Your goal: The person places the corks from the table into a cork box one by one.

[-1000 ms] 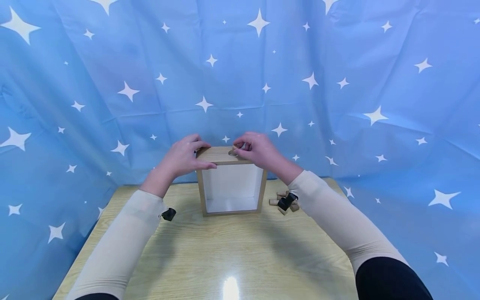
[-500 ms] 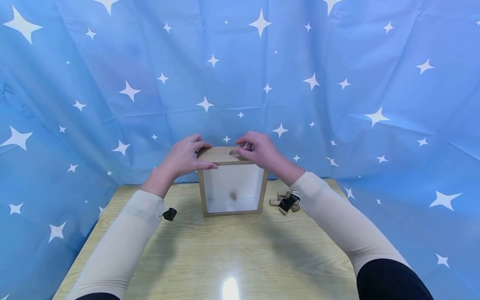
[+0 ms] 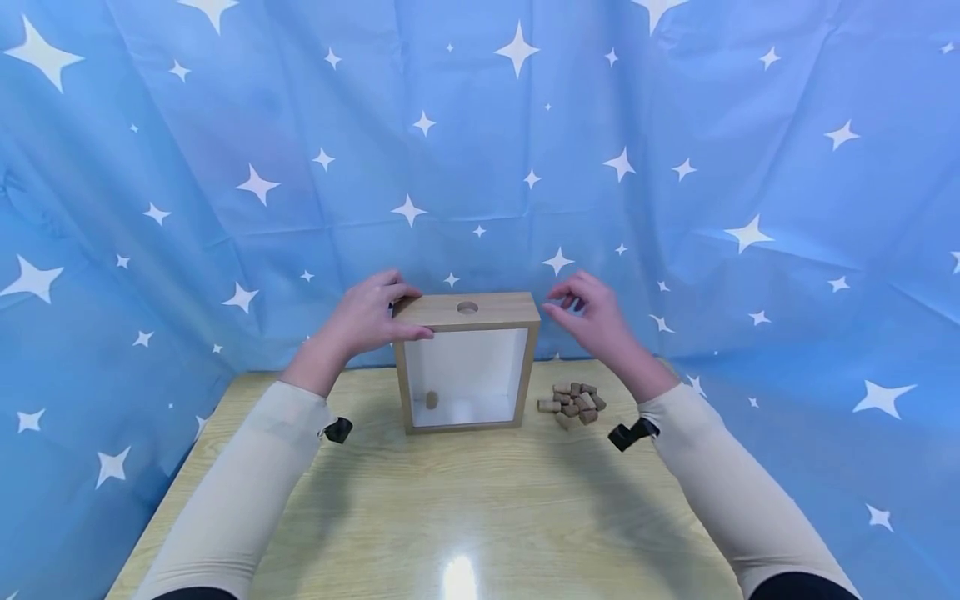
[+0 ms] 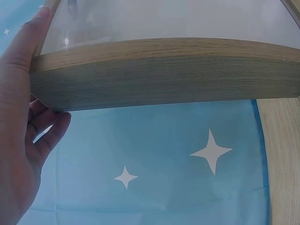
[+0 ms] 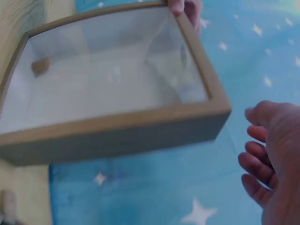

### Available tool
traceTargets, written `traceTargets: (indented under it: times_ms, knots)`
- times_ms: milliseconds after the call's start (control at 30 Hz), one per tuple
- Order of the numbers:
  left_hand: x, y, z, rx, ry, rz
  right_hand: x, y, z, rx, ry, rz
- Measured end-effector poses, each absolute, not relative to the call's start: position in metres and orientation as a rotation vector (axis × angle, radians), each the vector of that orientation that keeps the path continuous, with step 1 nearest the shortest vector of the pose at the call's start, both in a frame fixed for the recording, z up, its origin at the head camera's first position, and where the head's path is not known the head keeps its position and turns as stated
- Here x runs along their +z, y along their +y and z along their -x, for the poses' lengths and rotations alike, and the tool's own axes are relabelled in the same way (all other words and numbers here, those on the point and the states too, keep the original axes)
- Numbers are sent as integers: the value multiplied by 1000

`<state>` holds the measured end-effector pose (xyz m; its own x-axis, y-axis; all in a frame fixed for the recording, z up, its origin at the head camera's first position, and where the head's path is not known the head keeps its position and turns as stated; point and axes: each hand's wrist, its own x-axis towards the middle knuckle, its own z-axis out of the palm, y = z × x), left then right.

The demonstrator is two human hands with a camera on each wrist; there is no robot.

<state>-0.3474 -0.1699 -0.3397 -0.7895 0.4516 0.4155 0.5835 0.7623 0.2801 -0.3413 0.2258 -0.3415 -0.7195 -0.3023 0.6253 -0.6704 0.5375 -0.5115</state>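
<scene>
A wooden shadow box (image 3: 528, 367) with a clear front, white inside and a round hole in its top, stands upright on the table. My left hand (image 3: 367, 312) grips its top left corner, thumb (image 4: 35, 35) at the front and fingers behind. Inside the box, toward the lower left, is one cork (image 3: 431, 400); it also shows as a brown cork (image 5: 40, 66) in the right wrist view. Just right of the box's top, my right hand (image 3: 596, 317) is held in the air with loosely bent fingers and nothing in them.
Several loose corks (image 3: 577, 402) lie in a pile on the table (image 3: 450, 492), right of the box and below my right hand. A blue curtain (image 3: 480, 150) with white stars hangs behind the table and along its sides.
My right hand has let go of a cork at the top hole and moved right, away from the box. The cork has dropped inside, to the lower left. My left hand has stayed put.
</scene>
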Motion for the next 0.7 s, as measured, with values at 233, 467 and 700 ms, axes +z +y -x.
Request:
traceTargets:
  times_ms: [233,467,700]
  knots:
    - [-342,-170,347,-580,-2635,796,-382,275,324,1009,-2481,-682]
    - [-345,-169,347,-560,-2654,800,-441,307,315,993,-2606,-622]
    - [-344,-170,350,-571,-2643,785,-498,313,307,1038,-2674,-603]
